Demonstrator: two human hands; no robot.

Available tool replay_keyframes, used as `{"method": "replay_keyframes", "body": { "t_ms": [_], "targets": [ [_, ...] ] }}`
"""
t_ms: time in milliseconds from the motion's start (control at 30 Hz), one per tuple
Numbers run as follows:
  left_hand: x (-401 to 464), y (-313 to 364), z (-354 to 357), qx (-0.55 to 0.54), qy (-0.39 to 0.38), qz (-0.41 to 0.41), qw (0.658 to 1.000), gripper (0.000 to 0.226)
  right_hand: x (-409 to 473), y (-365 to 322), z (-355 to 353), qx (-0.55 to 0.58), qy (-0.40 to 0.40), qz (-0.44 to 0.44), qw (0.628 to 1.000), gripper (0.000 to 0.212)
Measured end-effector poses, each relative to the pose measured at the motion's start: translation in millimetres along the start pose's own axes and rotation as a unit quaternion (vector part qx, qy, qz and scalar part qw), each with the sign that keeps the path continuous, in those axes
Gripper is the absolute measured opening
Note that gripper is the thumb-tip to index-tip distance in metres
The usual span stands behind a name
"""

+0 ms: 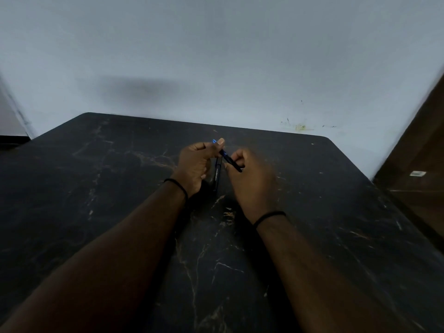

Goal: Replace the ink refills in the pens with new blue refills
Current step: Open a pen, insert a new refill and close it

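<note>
Nearest the camera, two bare forearms reached forward over the dark marbled table [96, 188], each wrist ringed by a thin black band. Further out, the hands met close together above the middle of the tabletop. The left hand [195, 164] was curled, its thumb and fingers pinching the far, blue-tipped end of a slim black pen [229, 159], while the right hand [249, 174] gripped the nearer end of that pen with curled fingers. The pen ran slantwise between them, off the table, its blue tip poking out just past the left thumb. Between and below the hands, a second black pen [217, 175] with pale lettering showed; whether it lay on the table or hung from the left hand could not be told.

By the look of it, the step in hand was working one pen's two halves, either unscrewing them or twisting them shut; which of the two could not be told, since no loose refill was in view. The next move probably called for a counter-twist, left hand steady and right hand turning, with the parts kept in line so nothing sprang out.

Beyond the hands, the table's far edge met a plain pale wall [216, 56], and a brown wooden panel [418, 152] stood at the right.
</note>
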State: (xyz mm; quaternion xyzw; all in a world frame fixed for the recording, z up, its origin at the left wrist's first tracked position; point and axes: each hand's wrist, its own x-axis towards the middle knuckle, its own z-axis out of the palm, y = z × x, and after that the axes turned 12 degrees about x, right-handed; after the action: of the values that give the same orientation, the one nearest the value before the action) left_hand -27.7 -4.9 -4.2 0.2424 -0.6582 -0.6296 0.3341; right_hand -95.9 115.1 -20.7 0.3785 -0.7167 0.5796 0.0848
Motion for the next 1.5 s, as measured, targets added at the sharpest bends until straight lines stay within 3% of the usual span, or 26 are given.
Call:
{"method": "replay_keyframes", "body": {
  "t_ms": [200, 367, 567, 733, 867, 967, 1133, 1300, 1433, 1500],
  "targets": [
    [0.9, -0.6, 3.0, -0.014, -0.004, -0.003, 1.0, 0.028, -1.9, -2.7, -1.3, 0.0, 0.012, -0.01, 1.0, 0.014],
    [-0.3, 0.8, 1.9, -0.012, -0.007, -0.001, 1.0, 0.029, -0.1, -3.9, -3.0, -0.031, -0.023, -0.003, 0.999, 0.018],
    [-1.4, 0.9, 0.1, -0.018, -0.014, 0.004, 1.0, 0.029, -1.5, -7.0, -0.2, 0.026, -0.022, 0.009, 0.999, 0.021],
    [0.3, -0.8, 0.0, -0.02, -0.012, 0.004, 1.0, 0.029, -1.0, -4.2, -3.3, -0.008, -0.022, 0.009, 1.0, 0.011],
    [2.0, -1.5, -1.0, -0.021, -0.017, 0.001, 1.0, 0.028, -1.9, -5.7, -4.6, -0.043, -0.038, -0.015, 0.998, 0.029],
    [1.6, -1.1, -1.2, -0.024, -0.017, 0.003, 1.0, 0.027, -0.4, -6.0, -1.7, -0.007, -0.035, 0.015, 0.999, 0.016],
    [1.2, -1.0, -1.9, -0.01, -0.008, 0.0, 1.0, 0.026, 0.0, -3.1, -2.7, -0.023, -0.023, 0.025, 0.999, 0.018],
    [1.8, -0.3, -1.8, -0.012, -0.006, -0.003, 1.0, 0.025, 0.5, -4.0, -3.0, -0.068, -0.06, 0.021, 0.996, 0.038],
    [-0.1, 0.2, -1.0, -0.017, -0.01, -0.001, 1.0, 0.025, 0.1, -4.1, -2.6, -0.014, -0.056, 0.032, 0.998, 0.017],
    [0.3, -0.7, -0.8, -0.017, -0.009, 0.0, 1.0, 0.025, -1.4, -3.0, -3.3, -0.013, -0.038, 0.029, 0.999, 0.021]
  ]
}}
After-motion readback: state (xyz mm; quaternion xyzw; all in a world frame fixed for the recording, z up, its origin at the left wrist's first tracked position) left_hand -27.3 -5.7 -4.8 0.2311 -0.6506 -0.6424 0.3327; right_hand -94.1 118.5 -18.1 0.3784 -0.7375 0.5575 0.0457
